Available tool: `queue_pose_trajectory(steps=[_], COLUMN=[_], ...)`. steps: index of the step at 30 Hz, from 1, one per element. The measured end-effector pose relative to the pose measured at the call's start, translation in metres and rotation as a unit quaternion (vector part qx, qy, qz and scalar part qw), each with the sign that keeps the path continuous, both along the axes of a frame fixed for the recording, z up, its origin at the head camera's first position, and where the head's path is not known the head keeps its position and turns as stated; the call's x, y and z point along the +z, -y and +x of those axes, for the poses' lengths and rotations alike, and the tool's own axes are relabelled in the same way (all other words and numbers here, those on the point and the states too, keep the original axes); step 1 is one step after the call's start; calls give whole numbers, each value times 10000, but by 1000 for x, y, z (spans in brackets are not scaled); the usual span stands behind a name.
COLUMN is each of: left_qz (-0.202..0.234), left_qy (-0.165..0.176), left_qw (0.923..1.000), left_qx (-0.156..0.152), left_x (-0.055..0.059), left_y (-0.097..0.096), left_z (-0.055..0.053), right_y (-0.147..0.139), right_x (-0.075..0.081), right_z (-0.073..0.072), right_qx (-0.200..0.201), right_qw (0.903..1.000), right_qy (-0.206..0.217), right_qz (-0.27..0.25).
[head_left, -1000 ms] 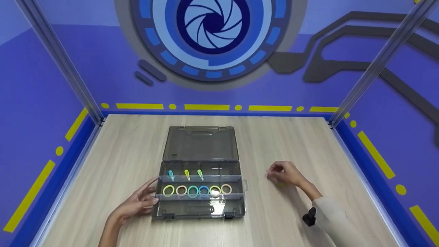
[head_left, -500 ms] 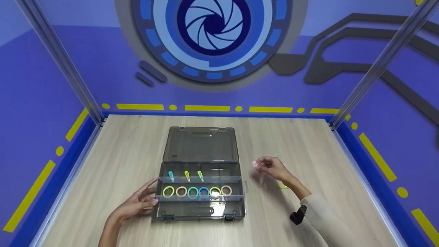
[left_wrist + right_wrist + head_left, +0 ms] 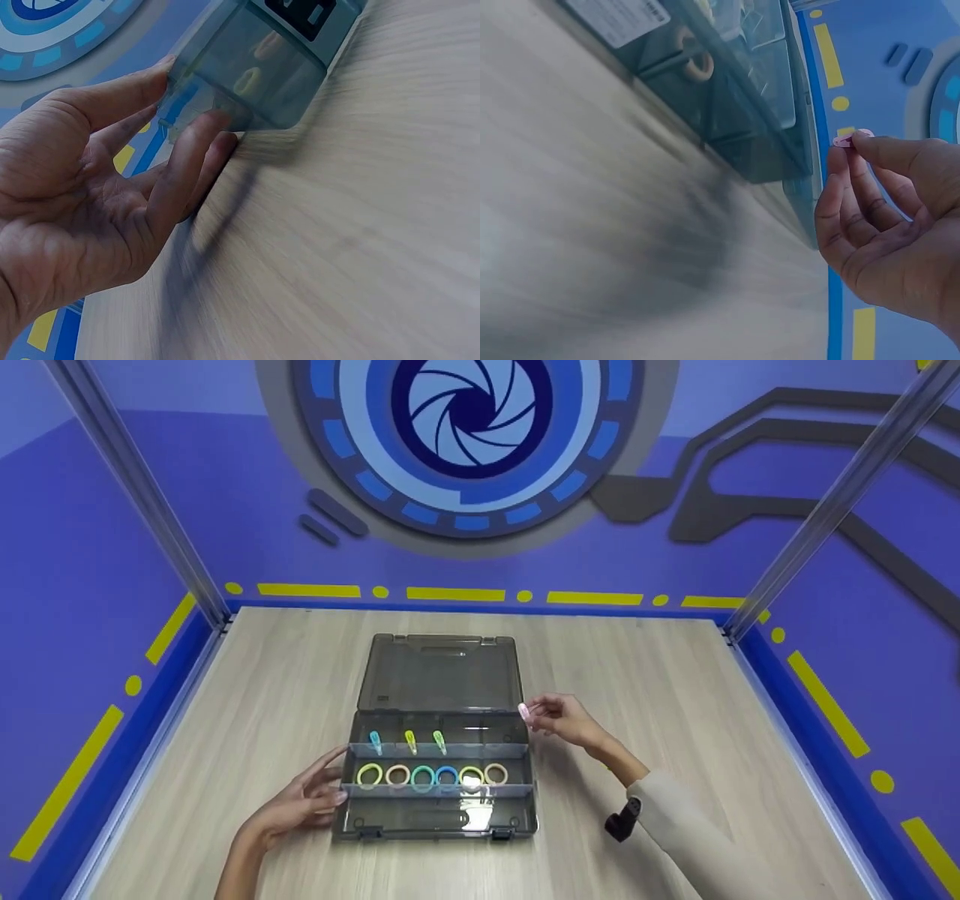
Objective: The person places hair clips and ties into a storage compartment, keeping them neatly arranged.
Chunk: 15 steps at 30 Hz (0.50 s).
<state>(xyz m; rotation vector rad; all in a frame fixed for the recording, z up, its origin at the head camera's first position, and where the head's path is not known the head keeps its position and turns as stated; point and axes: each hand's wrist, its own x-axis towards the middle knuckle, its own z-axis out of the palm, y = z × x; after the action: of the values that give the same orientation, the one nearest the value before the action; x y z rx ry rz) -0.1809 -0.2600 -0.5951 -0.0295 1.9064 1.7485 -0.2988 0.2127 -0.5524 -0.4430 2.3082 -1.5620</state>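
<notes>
A smoky see-through divider box [image 3: 435,819] lies open on the table. Three snap hair clips [image 3: 410,742], blue, yellow and green, stand in its back row; several coloured hair ties [image 3: 424,778] line the middle row. My left hand [image 3: 292,806] rests relaxed fingertips against the box's left side, also seen in the left wrist view. Between thumb and fingertips my right hand [image 3: 568,721] pinches a pink snap hair clip [image 3: 853,138], held up at the box's right edge near the lid hinge.
The box's lid [image 3: 441,671] lies folded back behind it. Partly hidden under the right forearm, a small yellow thing [image 3: 609,767] is on the wooden table [image 3: 637,660]. Blue printed walls [image 3: 180,510] close in the back and sides.
The right hand has risen from the table with the pink clip and moved left to the box's edge, partly uncovering the yellow thing. The left hand has stayed at the box.
</notes>
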Motion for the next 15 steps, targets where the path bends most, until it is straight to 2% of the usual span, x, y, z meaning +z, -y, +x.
queue_pose_trajectory(steps=[9, 15], left_qz=[-9, -171], left_qy=[-15, 78], left_qw=[10000, 9998], left_qx=[-29, 54], left_x=[1, 1], left_y=[0, -1], left_z=[-1, -1], right_y=[26, 37], right_x=[3, 1], right_z=[-2, -3], right_qx=[108, 148], right_qw=[9998, 9996], right_qy=[-2, 56], right_qz=[-160, -224])
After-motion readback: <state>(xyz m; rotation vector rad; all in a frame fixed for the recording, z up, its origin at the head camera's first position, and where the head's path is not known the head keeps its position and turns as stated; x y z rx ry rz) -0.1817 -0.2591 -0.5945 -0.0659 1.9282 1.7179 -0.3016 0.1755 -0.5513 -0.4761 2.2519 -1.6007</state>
